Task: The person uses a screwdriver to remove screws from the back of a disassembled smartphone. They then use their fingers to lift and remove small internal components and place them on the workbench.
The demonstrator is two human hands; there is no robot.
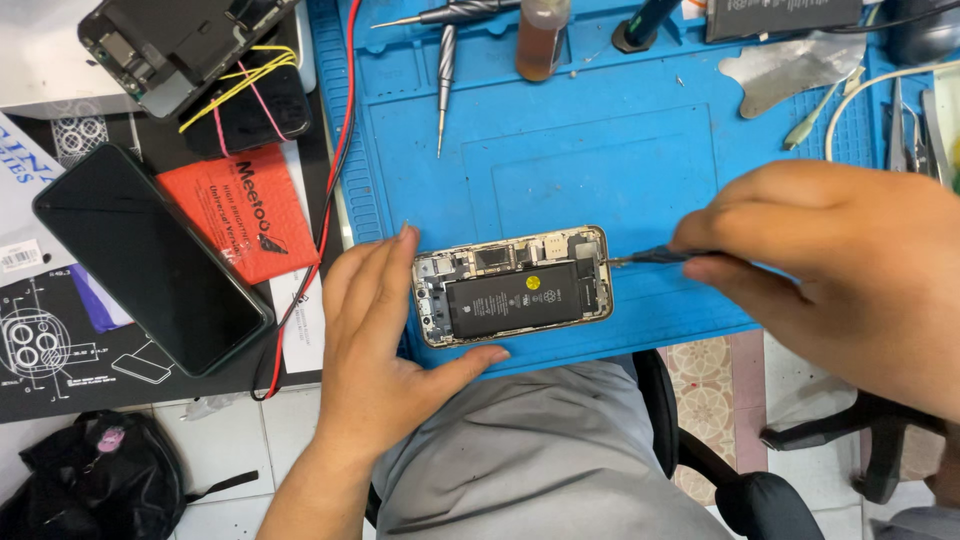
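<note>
Two hands are at work on one opened phone (512, 286), which lies flat near the front edge of the blue mat (600, 150) on the tabletop. The right hand (830, 270) is closed in a pinch grip around a thin dark screwdriver (650, 256); its tip meets the right end of the phone, by the gold frame. The left hand (375, 340) holds nothing inside it. It is open and spread, the fingers lie along the left end of the phone and the thumb presses at the lower edge, so the phone is braced from that side.

Inside the phone the black battery (510, 298) fills the middle, with small boards and connectors above it and at both ends. I judge that the step in hand is work on a screw or a small part at the right end. The next move, I think, calls for a steady tip and a firm left hand, because the phone could slide on the mat.

Further out, two more screwdrivers (446, 70) and a small brown bottle (541, 35) lie at the far part of the mat. Left of the mat there are a red cable (335, 160), an orange-red packet (238, 212) and a dark phone (150, 258) lying flat.
</note>
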